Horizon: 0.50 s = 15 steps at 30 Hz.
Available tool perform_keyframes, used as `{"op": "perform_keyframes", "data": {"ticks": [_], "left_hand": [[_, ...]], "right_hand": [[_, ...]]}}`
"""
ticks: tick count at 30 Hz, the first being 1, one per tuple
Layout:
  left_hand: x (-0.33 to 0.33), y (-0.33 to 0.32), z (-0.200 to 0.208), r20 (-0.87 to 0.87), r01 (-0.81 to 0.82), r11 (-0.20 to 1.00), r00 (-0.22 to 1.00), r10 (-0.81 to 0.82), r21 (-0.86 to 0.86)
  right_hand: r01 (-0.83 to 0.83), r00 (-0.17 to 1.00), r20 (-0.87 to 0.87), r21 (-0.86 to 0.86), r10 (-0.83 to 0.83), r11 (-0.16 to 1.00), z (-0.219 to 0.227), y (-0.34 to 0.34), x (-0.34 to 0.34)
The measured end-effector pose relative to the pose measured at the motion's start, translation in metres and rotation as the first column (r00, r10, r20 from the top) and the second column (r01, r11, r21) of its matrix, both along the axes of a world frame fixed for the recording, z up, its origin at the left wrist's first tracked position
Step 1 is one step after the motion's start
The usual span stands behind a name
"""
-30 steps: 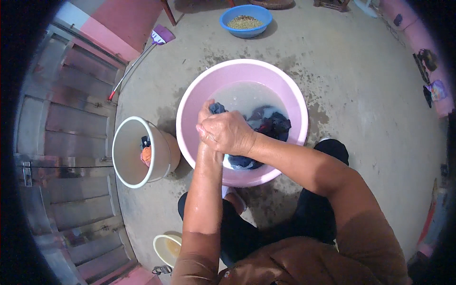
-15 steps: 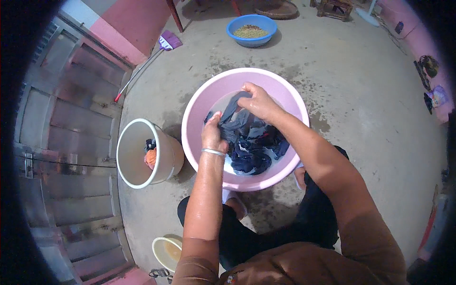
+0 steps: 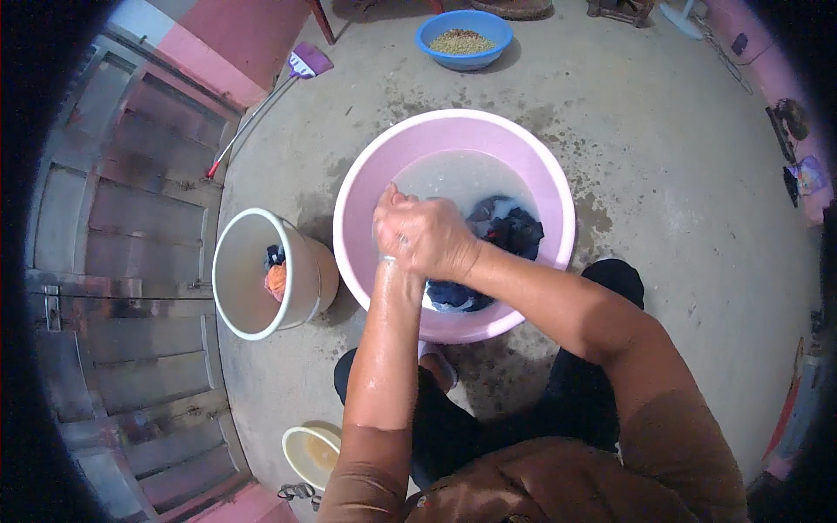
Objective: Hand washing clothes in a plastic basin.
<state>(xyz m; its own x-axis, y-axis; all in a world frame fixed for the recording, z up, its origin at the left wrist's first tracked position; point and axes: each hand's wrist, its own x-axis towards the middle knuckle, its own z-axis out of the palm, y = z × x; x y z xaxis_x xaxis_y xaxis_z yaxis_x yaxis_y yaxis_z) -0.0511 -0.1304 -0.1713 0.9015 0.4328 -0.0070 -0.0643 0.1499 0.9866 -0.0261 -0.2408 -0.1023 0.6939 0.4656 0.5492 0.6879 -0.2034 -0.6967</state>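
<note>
A large pink tub [image 3: 347, 187] stands on the floor in front of me, holding cloudy water and soaked dark clothes [image 3: 510, 228]. Over its left part, my two hands press together. My right hand [image 3: 436, 237] is closed and slightly blurred, lying across the front of my left hand [image 3: 390, 207]. The left fingers look curled at the top of the pair, and a silvery bracelet shows at that wrist. Whatever the hands clasp is hidden between them; the grey cloth held earlier cannot be made out there.
To the left, a white bucket [image 3: 321, 272] contains orange and dark cloth [image 3: 275, 279]. A small pale basin [image 3: 292, 449] sits at lower left. Farther off are a blue basin [image 3: 462, 61] of grain-like pieces and a purple broom [image 3: 309, 61]. Paneled doors [image 3: 139, 253] line the left side.
My hands have come together from being apart with grey cloth stretched between them. The right hand moved down and left across the left. More cloudy water shows at the tub's far side.
</note>
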Motion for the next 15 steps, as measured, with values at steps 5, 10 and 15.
{"op": "perform_keyframes", "data": {"ticks": [5, 10, 15], "left_hand": [[0.000, 0.006, 0.054, -0.108, -0.026, 0.661, 0.991, -0.084, -0.750], [-0.008, 0.021, 0.066, -0.252, -0.209, 0.659, 0.967, 0.030, -0.723], [-0.023, -0.002, 0.073, -0.332, 0.231, 0.944, 0.894, -0.302, -0.236]], "right_hand": [[-0.081, 0.960, -0.281, -0.228, 0.014, 0.970, 0.005, -0.030, 0.032], [-0.387, 0.922, -0.234, -0.546, 0.308, 0.743, 0.013, -0.053, 0.017], [-0.016, 0.808, -0.588, 0.062, 0.050, 0.998, 0.024, -0.057, 0.053]]}}
